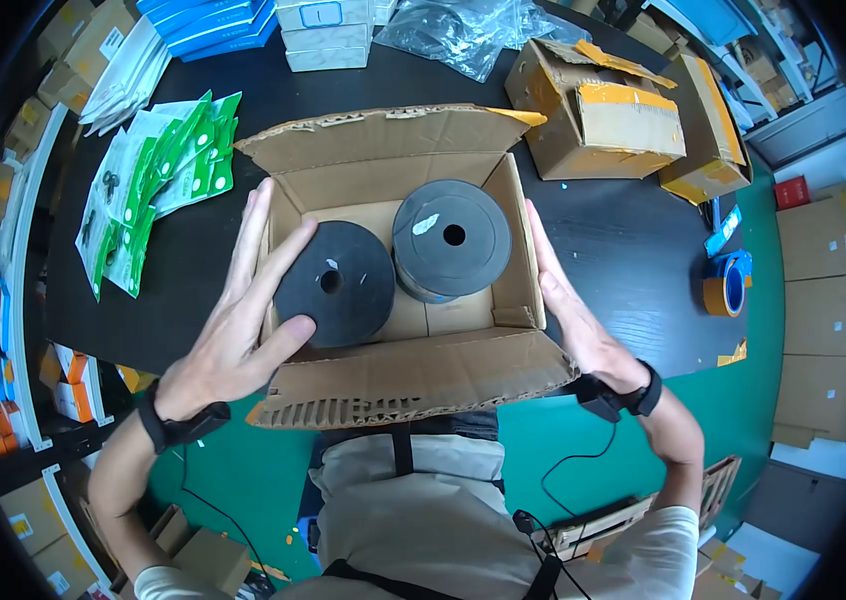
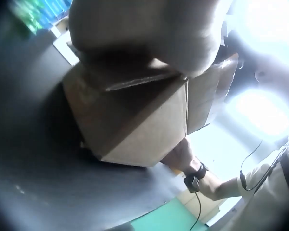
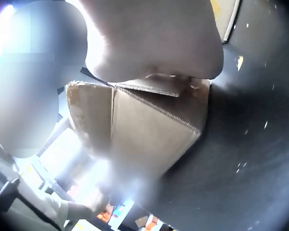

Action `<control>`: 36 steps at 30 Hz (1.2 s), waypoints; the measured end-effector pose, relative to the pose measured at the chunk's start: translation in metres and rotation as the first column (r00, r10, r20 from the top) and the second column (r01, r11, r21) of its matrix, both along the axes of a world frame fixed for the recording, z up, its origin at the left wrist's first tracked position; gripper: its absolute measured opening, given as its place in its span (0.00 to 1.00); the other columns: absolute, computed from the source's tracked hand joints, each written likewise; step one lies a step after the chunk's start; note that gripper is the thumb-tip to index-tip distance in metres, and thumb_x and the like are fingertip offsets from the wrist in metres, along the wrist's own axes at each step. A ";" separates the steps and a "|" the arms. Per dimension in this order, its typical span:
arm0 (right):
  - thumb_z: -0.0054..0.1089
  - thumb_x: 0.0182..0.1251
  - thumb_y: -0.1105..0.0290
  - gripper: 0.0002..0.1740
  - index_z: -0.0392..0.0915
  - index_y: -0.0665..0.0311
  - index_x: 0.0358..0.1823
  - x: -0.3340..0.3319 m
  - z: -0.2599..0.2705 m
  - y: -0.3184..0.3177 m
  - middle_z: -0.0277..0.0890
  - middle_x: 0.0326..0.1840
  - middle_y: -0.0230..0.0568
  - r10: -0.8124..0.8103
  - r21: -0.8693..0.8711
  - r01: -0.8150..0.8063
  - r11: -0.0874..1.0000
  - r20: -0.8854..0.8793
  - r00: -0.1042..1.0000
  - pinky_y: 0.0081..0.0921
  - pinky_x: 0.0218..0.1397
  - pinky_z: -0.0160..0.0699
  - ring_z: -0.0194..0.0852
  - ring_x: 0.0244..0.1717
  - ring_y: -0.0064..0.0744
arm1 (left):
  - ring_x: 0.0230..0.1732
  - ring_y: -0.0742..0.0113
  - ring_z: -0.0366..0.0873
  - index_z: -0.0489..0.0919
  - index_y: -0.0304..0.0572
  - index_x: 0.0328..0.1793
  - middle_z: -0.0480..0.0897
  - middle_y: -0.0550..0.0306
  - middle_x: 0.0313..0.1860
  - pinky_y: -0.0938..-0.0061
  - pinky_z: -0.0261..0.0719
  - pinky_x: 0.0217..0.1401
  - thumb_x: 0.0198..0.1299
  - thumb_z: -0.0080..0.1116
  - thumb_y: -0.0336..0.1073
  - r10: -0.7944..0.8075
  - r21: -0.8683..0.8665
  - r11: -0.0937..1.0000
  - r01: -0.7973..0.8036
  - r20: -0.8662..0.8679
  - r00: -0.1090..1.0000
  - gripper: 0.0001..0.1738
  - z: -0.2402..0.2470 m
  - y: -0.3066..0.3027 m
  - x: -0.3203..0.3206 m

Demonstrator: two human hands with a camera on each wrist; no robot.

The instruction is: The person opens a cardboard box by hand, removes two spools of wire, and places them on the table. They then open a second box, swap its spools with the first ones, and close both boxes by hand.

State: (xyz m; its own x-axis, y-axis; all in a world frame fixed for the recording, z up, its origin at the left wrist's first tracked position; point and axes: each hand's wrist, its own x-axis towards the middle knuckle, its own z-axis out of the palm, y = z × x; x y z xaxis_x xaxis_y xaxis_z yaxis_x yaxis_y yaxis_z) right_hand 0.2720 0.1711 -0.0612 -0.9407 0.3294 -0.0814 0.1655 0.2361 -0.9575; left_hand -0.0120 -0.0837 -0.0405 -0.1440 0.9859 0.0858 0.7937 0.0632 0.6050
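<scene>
An open cardboard box sits at the front of the black table with two round dark spools in it. The left spool is matte black; the right spool is grey, with a torn white label scrap. My left hand grips the box's left side, its index finger and thumb reaching over the wall to the left spool's edge, other fingers outside. Against the outer right wall, my right hand presses with straight fingers; its thumb is hidden. In both wrist views the hand covers part of the box.
Green-and-white plastic packets lie left of the box. Blue boxes, white boxes and clear plastic bags are along the back. Two worn cartons stand back right, with tape rolls near the right edge.
</scene>
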 end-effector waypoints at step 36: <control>0.81 0.62 0.60 0.48 0.66 0.51 0.83 -0.073 0.138 0.000 0.65 0.83 0.55 0.129 0.777 -0.464 0.426 0.456 0.881 0.50 0.63 0.86 0.86 0.60 0.61 | 0.62 0.42 0.85 0.80 0.34 0.71 0.85 0.42 0.62 0.54 0.84 0.64 0.54 0.80 0.42 -0.342 -0.210 0.938 0.276 -0.434 0.833 0.39 0.107 0.072 -0.019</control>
